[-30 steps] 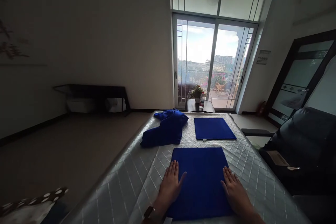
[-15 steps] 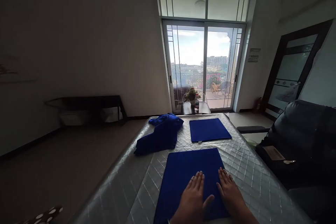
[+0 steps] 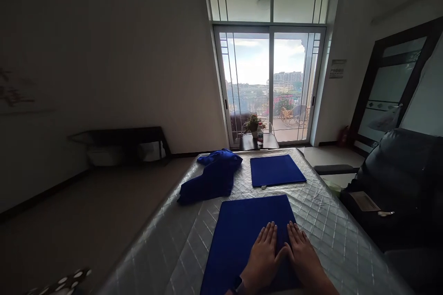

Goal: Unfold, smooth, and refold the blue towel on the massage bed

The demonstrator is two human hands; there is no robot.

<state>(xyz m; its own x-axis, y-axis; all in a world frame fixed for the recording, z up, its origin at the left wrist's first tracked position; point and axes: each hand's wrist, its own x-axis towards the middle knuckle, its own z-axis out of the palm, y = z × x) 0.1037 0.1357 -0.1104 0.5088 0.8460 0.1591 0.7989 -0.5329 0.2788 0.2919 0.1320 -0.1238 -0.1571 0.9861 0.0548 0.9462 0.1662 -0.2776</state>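
A flat blue rectangle of cloth [image 3: 238,230], possibly a cushion cover, lies on a silvery quilted mattress [image 3: 332,221]. Both hands rest on its right part, palms down. My left hand [image 3: 265,256] lies flat with fingers stretched out, a dark band at its wrist. Beside it, my right hand [image 3: 302,251] is also flat, fingers straight, near the cloth's right edge. The two thumbs meet or nearly meet. Beyond them lies a second flat blue cloth piece [image 3: 277,170] with a small white tag at its near edge. To its left is a crumpled blue cloth [image 3: 211,177].
Past the mattress stands a small dark table [image 3: 245,142] with a potted plant [image 3: 254,123] and a bottle [image 3: 260,134], before a sliding glass door. A black armchair [image 3: 391,170] is at right. A low dark bench [image 3: 128,134] stands by the left wall.
My left hand has slid right across the blue cloth, closer to my right hand, and the thumbs have come together. The right hand has barely moved. The view has shifted slightly.
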